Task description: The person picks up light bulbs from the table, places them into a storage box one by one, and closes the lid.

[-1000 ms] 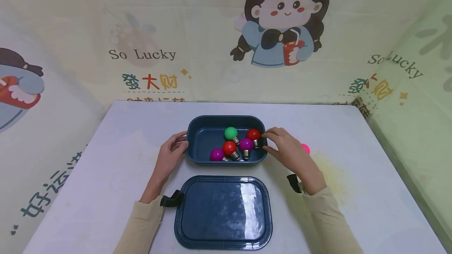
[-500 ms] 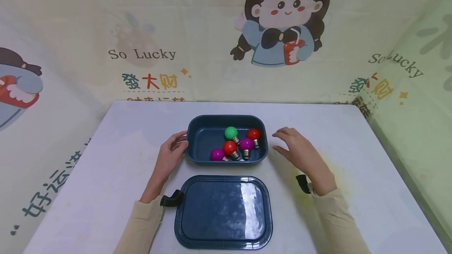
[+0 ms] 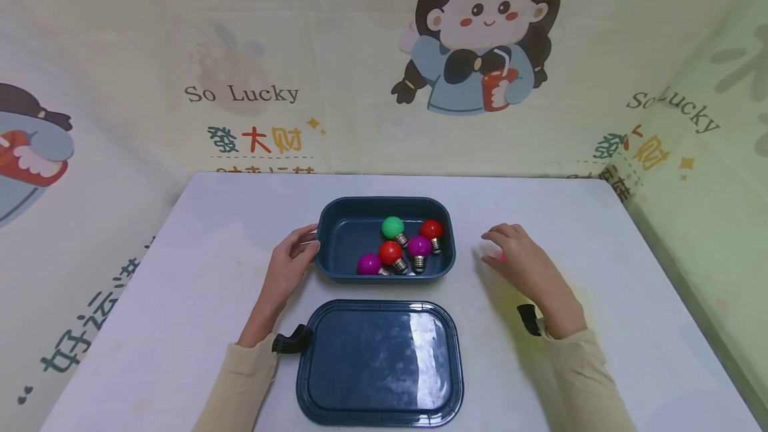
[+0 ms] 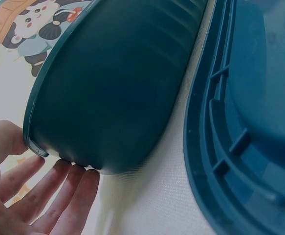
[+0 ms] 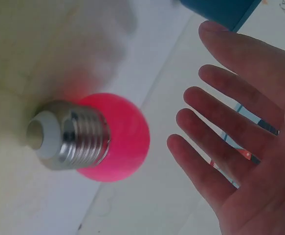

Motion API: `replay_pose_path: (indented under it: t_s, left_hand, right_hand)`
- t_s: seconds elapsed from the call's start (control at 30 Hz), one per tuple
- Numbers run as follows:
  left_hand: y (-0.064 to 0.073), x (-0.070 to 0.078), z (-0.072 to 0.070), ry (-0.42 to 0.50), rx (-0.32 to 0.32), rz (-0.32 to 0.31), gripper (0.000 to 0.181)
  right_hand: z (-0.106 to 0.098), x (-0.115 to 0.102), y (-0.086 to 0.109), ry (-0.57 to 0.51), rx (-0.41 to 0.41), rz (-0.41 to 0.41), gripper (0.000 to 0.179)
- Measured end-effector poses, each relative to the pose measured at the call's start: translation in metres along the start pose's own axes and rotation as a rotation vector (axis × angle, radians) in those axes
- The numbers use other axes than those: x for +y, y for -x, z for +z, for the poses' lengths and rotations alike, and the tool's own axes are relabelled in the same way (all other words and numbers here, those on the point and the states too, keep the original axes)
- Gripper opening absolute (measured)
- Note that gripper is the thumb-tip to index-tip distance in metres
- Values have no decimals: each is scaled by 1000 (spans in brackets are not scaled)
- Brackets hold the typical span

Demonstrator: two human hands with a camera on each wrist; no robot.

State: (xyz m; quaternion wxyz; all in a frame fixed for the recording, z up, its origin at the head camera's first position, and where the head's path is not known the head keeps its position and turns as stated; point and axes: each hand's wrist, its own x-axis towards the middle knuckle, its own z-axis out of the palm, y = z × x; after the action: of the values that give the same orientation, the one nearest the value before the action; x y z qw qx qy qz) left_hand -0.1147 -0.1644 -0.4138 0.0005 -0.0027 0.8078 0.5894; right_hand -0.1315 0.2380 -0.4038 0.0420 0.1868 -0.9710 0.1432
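A dark blue box (image 3: pixel 343 235) holds several coloured light bulbs: a green bulb (image 3: pixel 393 228), red ones and purple ones. Fingertips of my left hand (image 3: pixel 289 262) touch the box's left end; the left wrist view shows the fingers (image 4: pixel 76 196) extended against its outer wall, thumb by the rim. To the right of the box, my right hand (image 3: pixel 529 269) hovers with parted, nearly straight fingers and nothing between them. A pink light bulb (image 5: pixel 120 137) lies on the table close to those fingertips, its metal screw base turned away from them. In the head view the hand mostly covers it.
In front of the box lies a dark blue lid (image 3: pixel 378 362), close to the left wrist's black strap (image 3: pixel 293 339). Both stand on a white table (image 3: pixel 198 299). A printed cloth (image 3: pixel 360 52) hangs behind the table and along its sides.
My right hand has moved away from the box's right end, out to the right over the pink bulb. The left hand, the box and the bulbs inside stay where they were.
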Motion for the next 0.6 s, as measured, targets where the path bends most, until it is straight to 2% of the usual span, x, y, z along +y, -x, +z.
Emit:
replay_pose_path:
  t_s: [0.37,0.6]
  left_hand:
    - [-1,0,0,-9,4,-7,42]
    - [-1,-4,1,-28,7,9,44]
  right_hand:
    - [-3,14,8,1,-26,31,38]
    - [-5,18,11,-1,-54,61,40]
